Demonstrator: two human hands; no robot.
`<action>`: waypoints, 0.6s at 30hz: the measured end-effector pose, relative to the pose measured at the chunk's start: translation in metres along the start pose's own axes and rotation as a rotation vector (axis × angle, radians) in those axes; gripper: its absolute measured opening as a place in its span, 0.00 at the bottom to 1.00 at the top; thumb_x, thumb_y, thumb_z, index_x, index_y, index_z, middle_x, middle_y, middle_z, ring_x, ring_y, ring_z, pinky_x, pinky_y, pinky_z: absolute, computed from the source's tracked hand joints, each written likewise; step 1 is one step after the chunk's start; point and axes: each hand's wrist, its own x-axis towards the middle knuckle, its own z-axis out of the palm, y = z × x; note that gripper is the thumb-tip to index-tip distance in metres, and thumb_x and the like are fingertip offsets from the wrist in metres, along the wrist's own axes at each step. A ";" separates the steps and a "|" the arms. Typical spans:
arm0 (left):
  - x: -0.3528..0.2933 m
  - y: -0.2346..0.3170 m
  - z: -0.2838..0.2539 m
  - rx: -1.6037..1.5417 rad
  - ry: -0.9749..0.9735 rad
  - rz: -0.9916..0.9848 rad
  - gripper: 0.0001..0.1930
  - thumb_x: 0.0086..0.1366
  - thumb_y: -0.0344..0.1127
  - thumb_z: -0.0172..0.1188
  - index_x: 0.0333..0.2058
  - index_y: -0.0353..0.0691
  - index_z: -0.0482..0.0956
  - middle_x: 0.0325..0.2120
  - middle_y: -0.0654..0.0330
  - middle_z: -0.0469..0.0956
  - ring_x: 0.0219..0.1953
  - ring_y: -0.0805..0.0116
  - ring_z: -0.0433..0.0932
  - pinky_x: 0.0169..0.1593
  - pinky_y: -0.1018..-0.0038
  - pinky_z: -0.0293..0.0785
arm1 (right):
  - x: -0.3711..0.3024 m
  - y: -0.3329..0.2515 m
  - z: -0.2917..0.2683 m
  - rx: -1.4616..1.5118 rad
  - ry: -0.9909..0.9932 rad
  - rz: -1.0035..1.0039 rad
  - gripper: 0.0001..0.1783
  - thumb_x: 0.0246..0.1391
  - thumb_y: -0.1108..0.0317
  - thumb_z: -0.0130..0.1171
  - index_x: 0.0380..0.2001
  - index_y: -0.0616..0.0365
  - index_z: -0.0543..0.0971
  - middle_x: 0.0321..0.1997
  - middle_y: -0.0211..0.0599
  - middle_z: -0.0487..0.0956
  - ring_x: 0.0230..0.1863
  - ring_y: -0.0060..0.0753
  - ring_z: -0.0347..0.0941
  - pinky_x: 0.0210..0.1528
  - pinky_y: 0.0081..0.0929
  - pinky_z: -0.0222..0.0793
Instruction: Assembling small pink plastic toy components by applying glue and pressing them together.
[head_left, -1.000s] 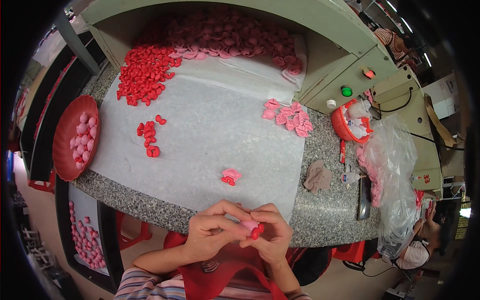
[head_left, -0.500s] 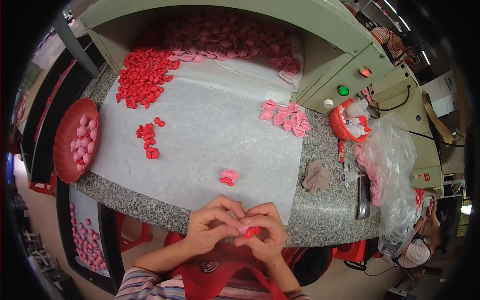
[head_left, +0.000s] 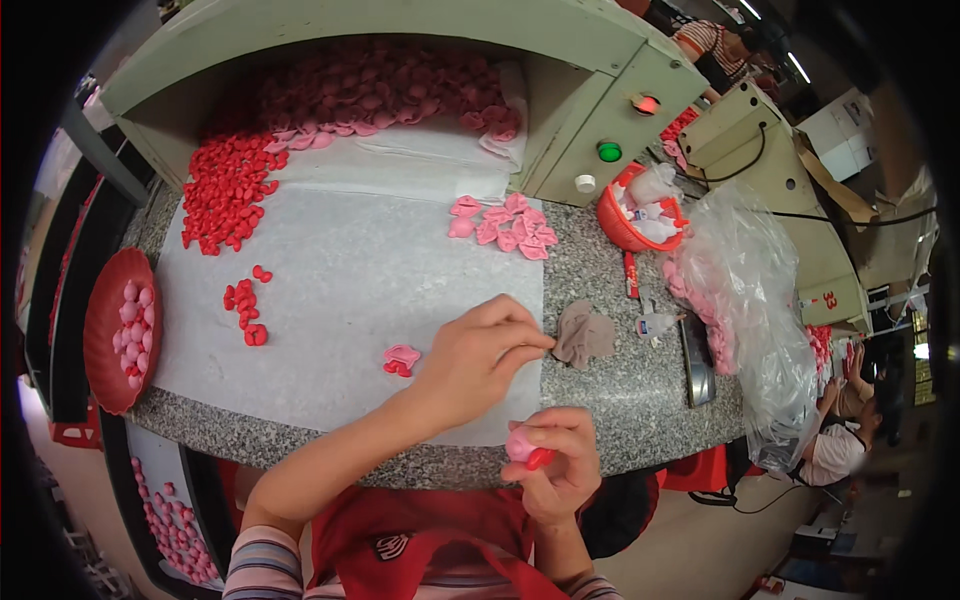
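My right hand (head_left: 562, 470) is closed round a small rounded pink piece with red parts (head_left: 522, 446), held in front of the table's near edge. My left hand (head_left: 480, 362) reaches across the white sheet. Its fingers are pinched together at the left edge of a crumpled grey-brown cloth (head_left: 585, 334) on the speckled table. Left of that hand, a pink cupped piece (head_left: 403, 354) lies with red bits against it. Further left sits a short row of red pieces (head_left: 246, 308). Several pink folded pieces (head_left: 515, 228) are clustered at the sheet's far right.
A red scalloped bowl (head_left: 98, 345) of pink pieces stands at the left. Beneath a green metal housing (head_left: 585, 120) are heaps of red and pink pieces. On the right are a red basket (head_left: 618, 222) of bottles, a small bottle (head_left: 655, 324), a phone (head_left: 698, 360) and a clear plastic bag (head_left: 765, 330).
My hands, together on the pink-and-red piece before, are now apart. The left has moved forward and right to the cloth; the right keeps the piece. The whole view has shifted.
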 end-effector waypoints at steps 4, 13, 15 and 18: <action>0.030 -0.025 0.060 0.356 -0.150 0.292 0.11 0.49 0.31 0.60 0.35 0.45 0.79 0.35 0.60 0.71 0.39 0.61 0.71 0.39 0.70 0.71 | -0.001 0.008 -0.024 -0.010 0.194 -0.026 0.22 0.30 0.74 0.71 0.34 0.59 0.76 0.34 0.38 0.71 0.32 0.28 0.70 0.32 0.20 0.67; 0.021 0.003 0.056 0.022 -0.074 0.050 0.11 0.48 0.24 0.59 0.33 0.39 0.80 0.32 0.57 0.72 0.33 0.61 0.73 0.34 0.73 0.72 | -0.007 0.024 -0.069 -0.101 0.286 0.100 0.19 0.33 0.81 0.66 0.34 0.61 0.74 0.35 0.37 0.68 0.35 0.27 0.69 0.37 0.21 0.69; -0.004 0.024 0.045 -0.116 -0.012 0.194 0.13 0.48 0.22 0.58 0.35 0.38 0.79 0.30 0.58 0.73 0.30 0.62 0.74 0.31 0.74 0.71 | -0.001 0.025 -0.064 -0.088 0.294 0.168 0.20 0.31 0.78 0.69 0.32 0.61 0.76 0.34 0.37 0.71 0.34 0.28 0.70 0.36 0.21 0.67; -0.008 0.024 0.049 0.078 -0.096 0.417 0.16 0.46 0.21 0.58 0.37 0.39 0.79 0.32 0.57 0.73 0.30 0.62 0.73 0.31 0.74 0.71 | 0.000 0.025 -0.058 0.277 0.286 0.405 0.18 0.32 0.80 0.68 0.32 0.64 0.76 0.34 0.36 0.71 0.35 0.27 0.70 0.38 0.21 0.67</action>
